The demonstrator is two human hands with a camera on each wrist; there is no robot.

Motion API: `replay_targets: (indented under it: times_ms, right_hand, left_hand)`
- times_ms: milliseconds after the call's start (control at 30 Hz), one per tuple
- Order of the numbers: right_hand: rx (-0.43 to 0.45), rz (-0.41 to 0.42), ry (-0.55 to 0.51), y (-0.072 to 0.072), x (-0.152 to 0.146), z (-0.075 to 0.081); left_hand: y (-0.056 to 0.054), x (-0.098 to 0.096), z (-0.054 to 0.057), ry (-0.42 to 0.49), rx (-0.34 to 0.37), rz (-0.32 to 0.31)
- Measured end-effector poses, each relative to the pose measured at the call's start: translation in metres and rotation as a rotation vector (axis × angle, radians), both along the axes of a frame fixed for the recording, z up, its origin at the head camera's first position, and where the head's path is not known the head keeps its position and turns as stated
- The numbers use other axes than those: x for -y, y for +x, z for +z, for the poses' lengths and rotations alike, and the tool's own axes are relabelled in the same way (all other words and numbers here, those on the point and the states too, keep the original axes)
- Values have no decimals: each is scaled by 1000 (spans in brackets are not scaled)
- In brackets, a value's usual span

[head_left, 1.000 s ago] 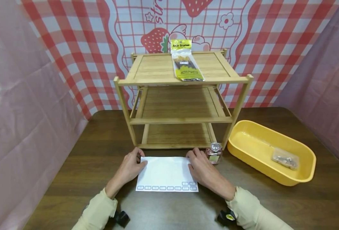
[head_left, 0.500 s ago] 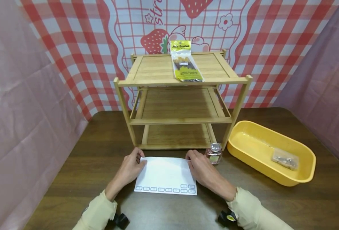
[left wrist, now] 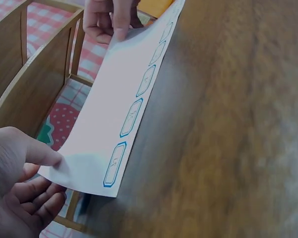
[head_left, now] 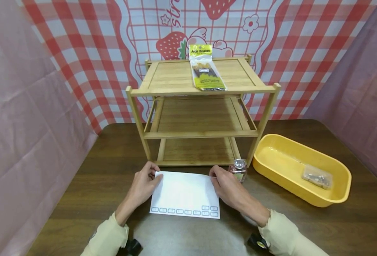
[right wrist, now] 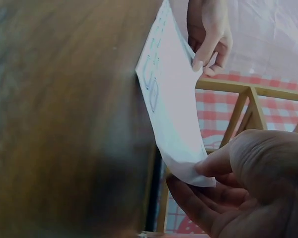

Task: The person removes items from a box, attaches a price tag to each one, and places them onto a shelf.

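Note:
Both hands hold a white sheet of paper [head_left: 185,192] by its far corners, over the table in front of the wooden rack. Small blue-outlined boxes line its near edge, with two more above them at the right; their print is too small to read. My left hand [head_left: 143,185] pinches the far left corner, thumb on top and fingers beneath, as the left wrist view shows. At the far right corner my right hand [head_left: 230,188] pinches in the same way. The sheet [right wrist: 176,99] bends up at that corner in the right wrist view.
Behind the sheet stands a three-tier wooden rack [head_left: 204,134], a pack of artist brushes [head_left: 207,73] on top. A pink perfume bottle [head_left: 239,167] is close beside the right hand. Farther right, a yellow basin [head_left: 278,156] contains a clear box of small metal pieces [head_left: 317,176].
The sheet's far edge has risen a little and its near edge has come slightly toward me. My right hand has shifted slightly right. Both hands keep their hold.

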State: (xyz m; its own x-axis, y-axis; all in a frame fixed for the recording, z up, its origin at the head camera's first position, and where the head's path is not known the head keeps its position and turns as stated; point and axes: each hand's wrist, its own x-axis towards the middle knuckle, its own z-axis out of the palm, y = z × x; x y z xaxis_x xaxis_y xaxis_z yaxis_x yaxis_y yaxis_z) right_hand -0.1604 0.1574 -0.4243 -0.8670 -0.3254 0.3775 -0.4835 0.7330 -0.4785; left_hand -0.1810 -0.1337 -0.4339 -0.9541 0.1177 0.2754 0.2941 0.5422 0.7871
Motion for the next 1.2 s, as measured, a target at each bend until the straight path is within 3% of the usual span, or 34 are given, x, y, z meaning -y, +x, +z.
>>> replay_targets:
  times_ms: [467, 733, 900, 1033, 1200]
  right_hand:
    - [35, 72, -169, 3, -15, 26]
    - [-31, 127, -264, 3, -23, 37]
    - [-3, 124, -318, 3, -26, 44]
    - [49, 144, -394, 4, -27, 49]
    - [159, 140, -522, 8, -27, 57]
  left_hand:
    - [5, -3, 16, 168, -86, 6]
    - [9, -6, 27, 258, -107, 12]
    - [11, -9, 30, 323, -113, 6]
    - [12, -12, 31, 457, -57, -20]
    - [15, -21, 32, 608, 113, -100]
